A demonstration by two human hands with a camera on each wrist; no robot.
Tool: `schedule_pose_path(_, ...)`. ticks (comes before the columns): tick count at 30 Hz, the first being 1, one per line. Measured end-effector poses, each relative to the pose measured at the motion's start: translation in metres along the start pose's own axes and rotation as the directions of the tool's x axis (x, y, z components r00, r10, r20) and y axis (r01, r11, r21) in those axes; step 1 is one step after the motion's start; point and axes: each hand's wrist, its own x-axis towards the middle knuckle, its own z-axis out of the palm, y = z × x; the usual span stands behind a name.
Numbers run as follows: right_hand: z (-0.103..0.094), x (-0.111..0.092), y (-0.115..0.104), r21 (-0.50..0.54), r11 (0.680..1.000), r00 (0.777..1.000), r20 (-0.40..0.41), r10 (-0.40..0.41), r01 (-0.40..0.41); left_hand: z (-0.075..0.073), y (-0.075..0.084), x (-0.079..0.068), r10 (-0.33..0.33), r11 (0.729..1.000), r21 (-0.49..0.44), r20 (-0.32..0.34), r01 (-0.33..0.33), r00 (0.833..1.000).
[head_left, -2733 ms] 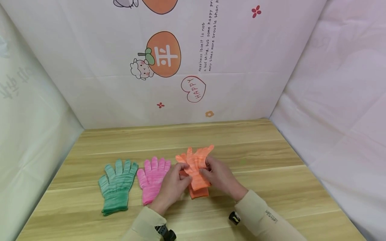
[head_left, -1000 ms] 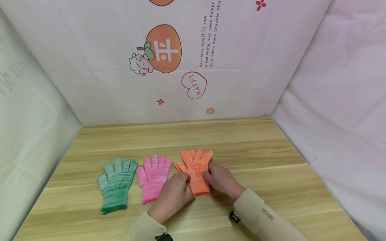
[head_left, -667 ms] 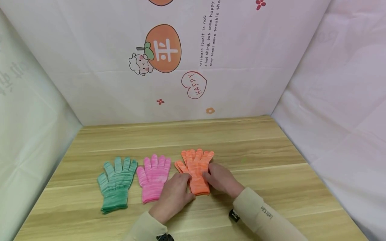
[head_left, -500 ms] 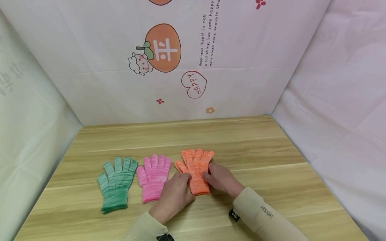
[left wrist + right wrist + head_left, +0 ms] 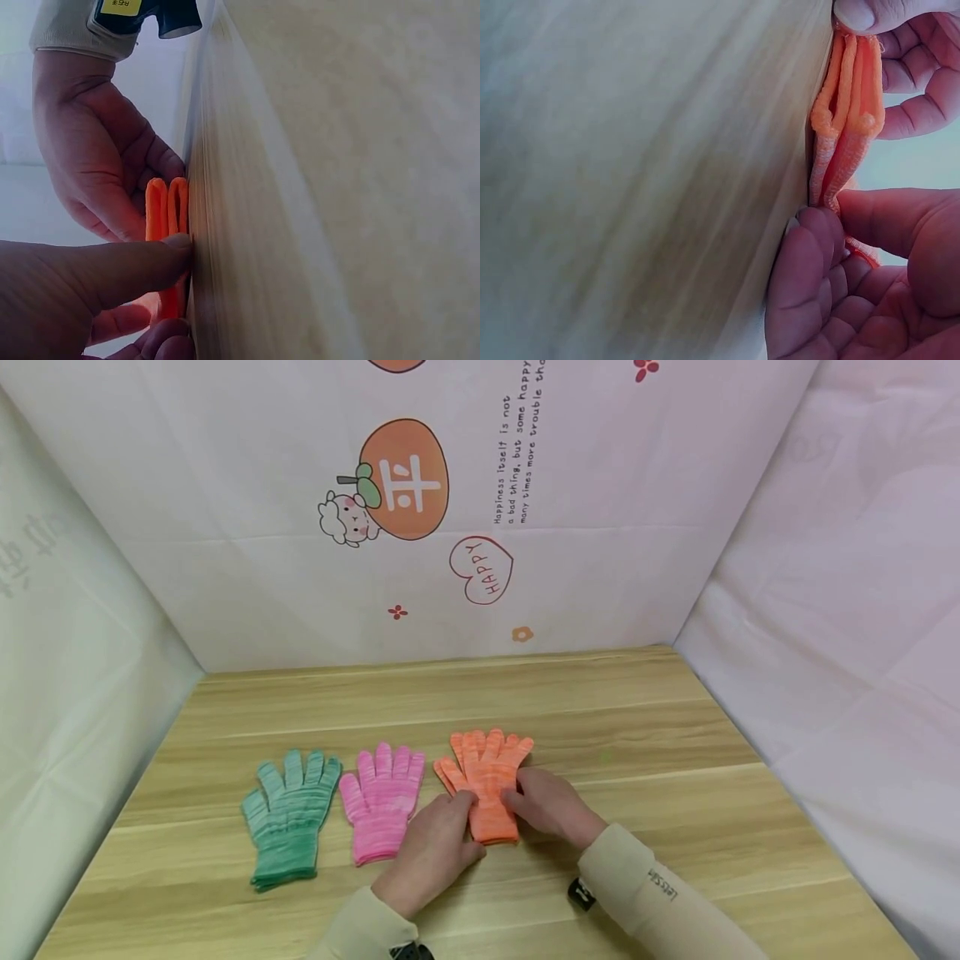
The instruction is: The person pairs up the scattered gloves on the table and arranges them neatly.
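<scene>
A pair of orange knit gloves lies stacked on the table, fingers pointing away from me and cuffs towards me. At their left edge my left hand holds the side, with its thumb down by the cuff and its index finger higher up. My right hand pinches the right edge between thumb and fingers, which the right wrist view shows around the fabric of the gloves. From the left wrist side, the folded cuffs of the gloves stand between both hands, close against the table.
Left of the orange pair lie pink gloves, and farther left green gloves, both laid fingers away. The wooden table is bounded by a printed white back cloth and white side cloths.
The upper orange glove, earlier lifted and askew above the lower one, now lies flat and lined up on it. Both hands came down with it and have hardly moved over the last second.
</scene>
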Motion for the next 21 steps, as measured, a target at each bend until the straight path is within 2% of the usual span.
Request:
schedule_pose_path(4,-0.0007,0.0002,0.0,-0.003,1.0,1.0,-0.001,-0.001,0.001,0.0028,0.0009,0.0008,-0.009,1.0,0.022,-0.018,0.009,1.0)
schedule_pose_path(11,0.0004,0.0011,0.0016,-0.012,1.0,1.0,0.003,0.001,-0.001,0.0032,0.003,-0.0008,0.086,0.991,0.103,-0.033,-0.082,0.996)
schedule_pose_path(16,0.0012,0.0005,0.0031,-0.008,1.0,1.0,-0.008,-0.016,0.016,0.003,0.0041,-0.0019,0.115,0.986,0.124,-0.046,-0.109,0.992)
schedule_pose_path(21,0.0007,0.0,0.0036,0.001,1.0,1.0,-0.014,-0.018,0.018,0.0041,0.0058,-0.0041,0.143,0.973,0.199,-0.105,-0.12,0.984)
